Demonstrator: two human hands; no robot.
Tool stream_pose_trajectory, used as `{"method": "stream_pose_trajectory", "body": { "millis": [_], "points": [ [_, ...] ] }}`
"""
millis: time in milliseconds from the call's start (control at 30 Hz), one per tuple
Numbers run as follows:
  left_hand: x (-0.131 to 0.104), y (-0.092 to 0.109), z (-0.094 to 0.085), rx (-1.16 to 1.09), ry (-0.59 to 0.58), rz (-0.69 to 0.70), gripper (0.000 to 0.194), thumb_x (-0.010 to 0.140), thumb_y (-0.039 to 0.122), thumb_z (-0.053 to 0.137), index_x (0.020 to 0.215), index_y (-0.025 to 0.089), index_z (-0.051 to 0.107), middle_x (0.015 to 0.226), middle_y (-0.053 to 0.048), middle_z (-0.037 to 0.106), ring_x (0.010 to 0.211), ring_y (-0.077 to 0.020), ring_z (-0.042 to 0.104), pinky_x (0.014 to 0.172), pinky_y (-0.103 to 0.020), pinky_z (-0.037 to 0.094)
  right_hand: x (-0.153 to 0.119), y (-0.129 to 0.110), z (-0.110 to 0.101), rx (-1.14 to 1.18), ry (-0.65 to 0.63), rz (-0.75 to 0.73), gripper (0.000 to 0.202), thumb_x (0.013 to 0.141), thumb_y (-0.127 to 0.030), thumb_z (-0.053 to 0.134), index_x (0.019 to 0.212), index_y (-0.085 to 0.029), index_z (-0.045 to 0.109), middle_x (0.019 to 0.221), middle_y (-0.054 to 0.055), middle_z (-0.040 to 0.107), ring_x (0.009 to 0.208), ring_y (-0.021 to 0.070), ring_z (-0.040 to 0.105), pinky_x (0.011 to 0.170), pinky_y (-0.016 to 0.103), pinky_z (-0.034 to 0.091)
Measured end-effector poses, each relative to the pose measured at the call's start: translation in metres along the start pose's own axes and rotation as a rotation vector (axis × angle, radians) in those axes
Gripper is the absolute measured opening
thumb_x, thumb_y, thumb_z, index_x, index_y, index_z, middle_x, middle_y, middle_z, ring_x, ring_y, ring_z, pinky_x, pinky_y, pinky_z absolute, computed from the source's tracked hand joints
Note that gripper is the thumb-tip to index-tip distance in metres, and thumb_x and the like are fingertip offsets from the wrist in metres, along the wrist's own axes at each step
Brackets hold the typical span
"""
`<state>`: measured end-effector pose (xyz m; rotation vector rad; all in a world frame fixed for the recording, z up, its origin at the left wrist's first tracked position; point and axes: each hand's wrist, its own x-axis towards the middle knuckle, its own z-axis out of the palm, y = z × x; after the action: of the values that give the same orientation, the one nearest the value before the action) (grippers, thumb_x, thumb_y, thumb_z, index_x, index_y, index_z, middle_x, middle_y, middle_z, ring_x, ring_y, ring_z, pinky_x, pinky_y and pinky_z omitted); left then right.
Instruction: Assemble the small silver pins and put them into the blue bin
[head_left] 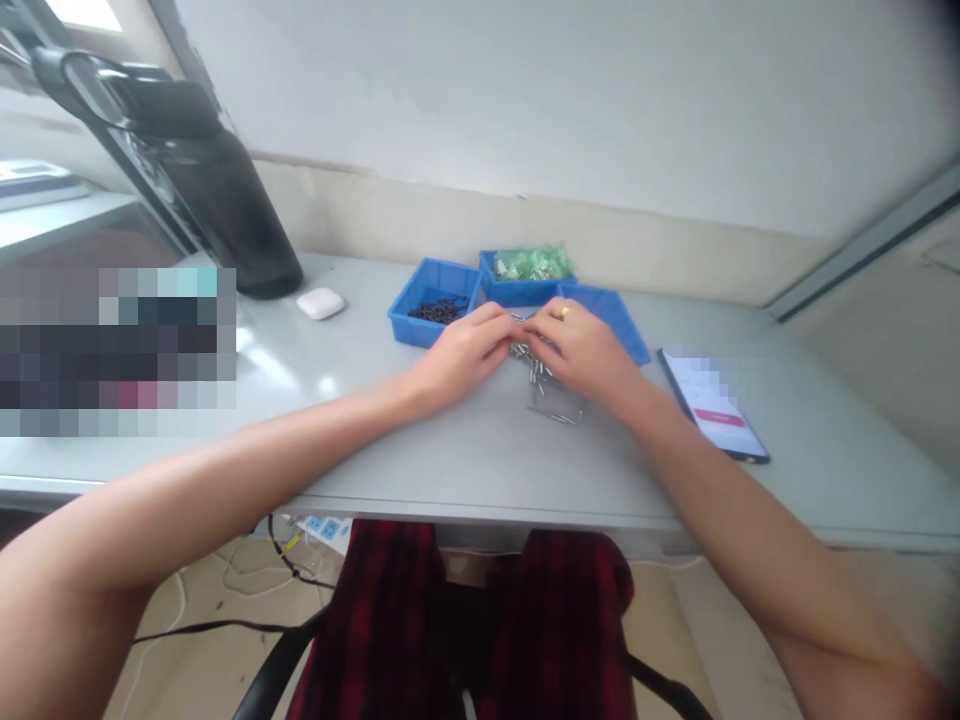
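My left hand [466,352] and my right hand [576,345] meet at the fingertips over a loose pile of small silver metal pieces [536,368] on the grey table. The fingers of both are bent and closed together; what they pinch, if anything, is too small and hidden to name. Behind my left hand is a blue tray [409,327] holding dark screw-like pieces [441,309]. A second blue tray [525,290] at the back holds a green plastic bag [534,263] with small pieces. A third blue tray [626,325] stands behind my right hand, partly covered by it.
A phone [716,405] with a lit screen lies to the right. At the left stand a large dark bottle [225,200] and a small white case [321,303]. The table's front edge [480,512] runs above my lap. A wall rises behind the trays.
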<state>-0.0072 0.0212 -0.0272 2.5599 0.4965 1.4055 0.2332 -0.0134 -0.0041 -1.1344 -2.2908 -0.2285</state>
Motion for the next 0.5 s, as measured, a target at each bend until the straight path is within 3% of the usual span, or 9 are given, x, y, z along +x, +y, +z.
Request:
{"method": "stream_pose_trajectory", "body": {
  "millis": [100, 233, 333, 433, 500],
  "points": [
    [0.008, 0.001, -0.002, -0.201, 0.084, -0.274, 0.016, 0.104, 0.007, 0.073, 0.112, 0.021, 0.077, 0.111, -0.004, 0.084, 0.103, -0.0140, 0.080, 0.095, -0.025, 0.067, 0.012, -0.002, 0.003, 0.104, 0.064, 0.028, 0.022, 0.117, -0.030, 0.060, 0.110, -0.025, 0.080, 0.127, 0.014, 0.077, 0.114, 0.0334, 0.074, 0.101, 0.050, 0.061],
    [0.019, -0.004, -0.007, -0.470, 0.230, -0.561, 0.016, 0.102, 0.013, 0.080, 0.113, 0.021, 0.072, 0.112, -0.005, 0.084, 0.105, -0.0147, 0.083, 0.098, -0.027, 0.070, 0.040, -0.014, 0.005, 0.246, -0.001, 0.151, 0.023, 0.117, -0.034, 0.059, 0.104, -0.025, 0.076, 0.107, 0.010, 0.081, 0.101, 0.0302, 0.073, 0.095, 0.044, 0.059],
    [0.023, -0.007, -0.011, -0.543, 0.281, -0.645, 0.013, 0.103, 0.018, 0.080, 0.110, 0.021, 0.071, 0.106, -0.004, 0.085, 0.100, -0.0154, 0.084, 0.096, -0.030, 0.071, 0.053, -0.026, 0.010, 0.359, 0.076, 0.235, 0.023, 0.114, -0.038, 0.060, 0.102, -0.026, 0.074, 0.101, 0.007, 0.082, 0.094, 0.0269, 0.073, 0.093, 0.042, 0.058],
    [0.025, -0.006, -0.011, -0.609, 0.286, -0.705, 0.009, 0.102, 0.020, 0.078, 0.108, 0.021, 0.072, 0.095, -0.003, 0.085, 0.091, -0.0157, 0.083, 0.092, -0.032, 0.072, 0.049, -0.035, 0.017, 0.523, 0.184, 0.346, 0.027, 0.113, -0.048, 0.062, 0.100, -0.027, 0.073, 0.097, 0.006, 0.084, 0.089, 0.0263, 0.076, 0.087, 0.041, 0.060],
    [0.024, -0.004, -0.009, -0.633, 0.289, -0.690, 0.009, 0.101, 0.025, 0.082, 0.105, 0.020, 0.075, 0.097, -0.004, 0.086, 0.090, -0.0155, 0.081, 0.090, -0.031, 0.071, 0.041, -0.039, 0.018, 0.595, 0.156, 0.346, 0.032, 0.112, -0.058, 0.066, 0.105, -0.028, 0.076, 0.097, 0.005, 0.086, 0.089, 0.0276, 0.079, 0.083, 0.041, 0.062]
  ]
}}
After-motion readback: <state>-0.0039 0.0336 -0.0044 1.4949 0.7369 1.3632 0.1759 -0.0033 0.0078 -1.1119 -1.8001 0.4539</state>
